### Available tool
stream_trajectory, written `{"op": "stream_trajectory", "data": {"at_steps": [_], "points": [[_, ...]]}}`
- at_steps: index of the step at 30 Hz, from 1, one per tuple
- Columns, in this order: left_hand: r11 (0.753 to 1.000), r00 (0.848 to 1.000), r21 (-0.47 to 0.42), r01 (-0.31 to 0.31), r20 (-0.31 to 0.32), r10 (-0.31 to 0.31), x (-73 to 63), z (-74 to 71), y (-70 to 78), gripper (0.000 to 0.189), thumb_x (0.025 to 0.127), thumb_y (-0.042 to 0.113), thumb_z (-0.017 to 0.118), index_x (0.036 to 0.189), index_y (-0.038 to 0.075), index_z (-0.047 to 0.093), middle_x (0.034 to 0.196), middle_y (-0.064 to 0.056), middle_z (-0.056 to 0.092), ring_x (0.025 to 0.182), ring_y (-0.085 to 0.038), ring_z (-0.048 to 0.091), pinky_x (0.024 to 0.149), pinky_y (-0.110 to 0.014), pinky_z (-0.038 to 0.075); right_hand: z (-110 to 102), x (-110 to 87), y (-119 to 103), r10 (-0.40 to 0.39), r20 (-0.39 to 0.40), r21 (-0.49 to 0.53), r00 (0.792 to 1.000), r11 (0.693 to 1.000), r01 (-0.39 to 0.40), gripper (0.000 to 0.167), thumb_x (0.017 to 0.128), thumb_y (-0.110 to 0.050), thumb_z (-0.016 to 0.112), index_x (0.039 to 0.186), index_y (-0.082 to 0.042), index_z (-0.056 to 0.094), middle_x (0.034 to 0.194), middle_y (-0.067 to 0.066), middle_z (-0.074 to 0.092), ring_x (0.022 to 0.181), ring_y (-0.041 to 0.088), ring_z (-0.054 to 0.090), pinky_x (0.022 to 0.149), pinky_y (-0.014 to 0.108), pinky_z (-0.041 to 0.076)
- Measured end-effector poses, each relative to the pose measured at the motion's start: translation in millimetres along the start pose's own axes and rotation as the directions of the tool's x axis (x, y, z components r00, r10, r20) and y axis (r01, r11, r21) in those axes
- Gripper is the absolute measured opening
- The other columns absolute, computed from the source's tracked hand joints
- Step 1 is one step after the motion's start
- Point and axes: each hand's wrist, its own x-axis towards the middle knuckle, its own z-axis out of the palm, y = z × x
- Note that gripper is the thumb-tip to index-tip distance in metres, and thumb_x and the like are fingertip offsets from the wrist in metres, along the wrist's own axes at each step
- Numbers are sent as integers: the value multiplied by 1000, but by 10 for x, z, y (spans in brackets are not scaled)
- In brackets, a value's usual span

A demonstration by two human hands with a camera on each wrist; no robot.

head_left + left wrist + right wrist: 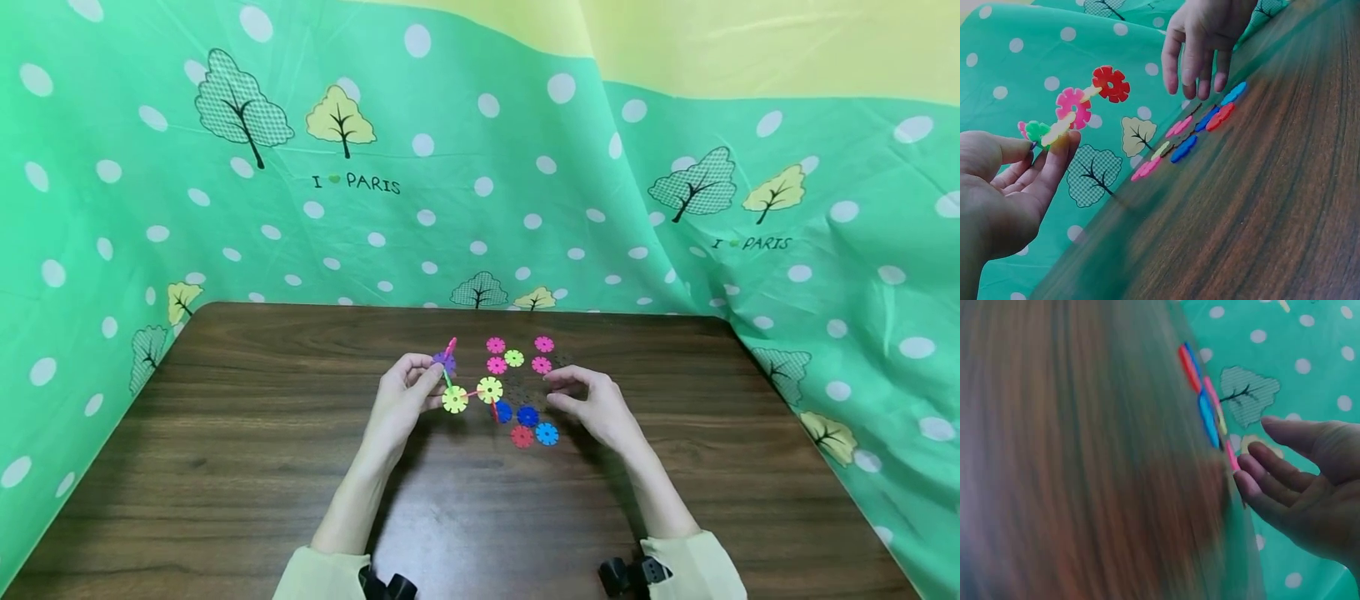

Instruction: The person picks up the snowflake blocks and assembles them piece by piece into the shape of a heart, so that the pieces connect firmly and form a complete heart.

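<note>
My left hand (405, 392) pinches one end of a chain of notched plastic snowflake discs, held up above the table. In the head view a purple disc (446, 362) is at the fingertips, and two yellow discs (454, 399) run off to the right. From the left wrist, a green disc (1037, 132), a pink disc (1073, 107) and a red disc (1110, 84) show slotted edge to face. My right hand (596, 404) holds nothing; its fingers are loosely bent beside the loose discs, close to a pink disc (542, 365).
Loose snowflake discs lie flat between the hands: several pink, a yellow-green disc (513, 358), dark blue discs (528, 416), a red disc (522, 436), a light blue disc (547, 433) and dark brown ones. A green dotted cloth (480, 217) hangs behind the wooden table (262, 467).
</note>
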Motion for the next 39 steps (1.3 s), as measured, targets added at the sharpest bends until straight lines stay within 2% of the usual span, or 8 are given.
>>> {"op": "stream_trajectory", "data": {"at_steps": [5, 12, 19, 32, 39], "points": [[1000, 1000, 8, 1, 5, -1, 3, -20, 15, 17, 103, 11, 61, 114, -1, 60, 90, 0, 68, 79, -14, 64, 72, -23, 60, -35, 82, 69, -22, 51, 5, 998, 1000, 22, 31, 90, -14, 80, 120, -11, 74, 111, 8, 78, 99, 21, 72, 84, 27, 55], [1000, 1000, 9, 11, 21, -11, -7, -11, 25, 18, 101, 11, 63, 112, -3, 63, 88, 1, 72, 76, -12, 64, 69, -22, 60, -32, 169, 143, -94, 137, -19, 986, 995, 97, 33, 89, -13, 81, 121, -10, 74, 116, 9, 76, 105, 27, 71, 86, 31, 58], [1000, 1000, 9, 14, 19, -14, -25, 3, 36, 16, 101, 10, 64, 111, -3, 63, 86, -1, 71, 74, -11, 65, 68, -23, 60, 17, 234, 178, -145, 177, -96, 973, 982, 164, 33, 87, -16, 83, 119, -13, 76, 110, 3, 73, 101, 20, 64, 86, 35, 56], [1000, 1000, 22, 13, 22, -14, -15, 5, 8, 16, 101, 11, 64, 111, -2, 63, 89, -2, 72, 75, -12, 65, 70, -26, 61, 21, 295, 157, -147, 188, -133, 971, 976, 173, 21, 82, -14, 87, 102, -15, 78, 98, 2, 70, 89, 17, 62, 77, 26, 52], [999, 1000, 36, -8, 19, 8, -23, 20, -1, 15, 101, 9, 64, 110, -3, 63, 90, -5, 72, 75, -13, 66, 68, -25, 60, 15, 304, 134, -104, 194, -72, 975, 990, 120, 23, 81, -7, 87, 96, -12, 70, 88, 2, 71, 78, 14, 63, 71, 21, 52]]}}
